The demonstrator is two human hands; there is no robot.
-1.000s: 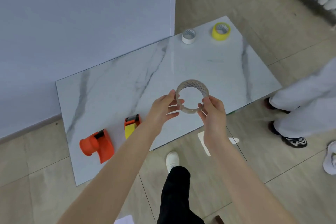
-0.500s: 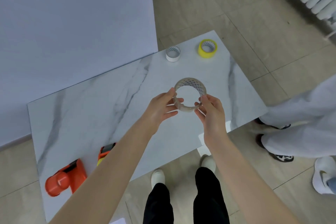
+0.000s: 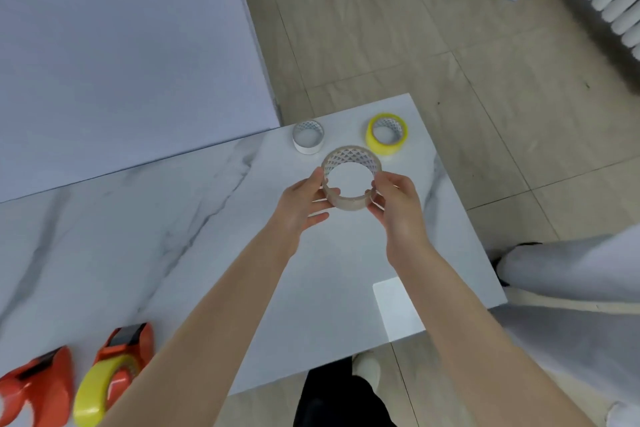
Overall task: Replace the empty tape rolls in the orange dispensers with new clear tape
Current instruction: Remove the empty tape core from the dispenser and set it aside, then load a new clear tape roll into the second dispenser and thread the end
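Marble counter (image 3: 194, 239) lies beneath both hands: left hand (image 3: 299, 206) and right hand (image 3: 394, 206) pinch the clear tape roll (image 3: 349, 199) between them, likely hunting its free end; orange dispensers (image 3: 124, 354) wait near the left elbow.

Four tape rolls total: one clear roll (image 3: 350, 180) between the hands, a white roll (image 3: 308, 137) and a yellow roll (image 3: 385, 134) just past them, another yellow roll (image 3: 100, 393) loaded in one of two orange dispensers (image 3: 126, 354) (image 3: 38, 385) down left.
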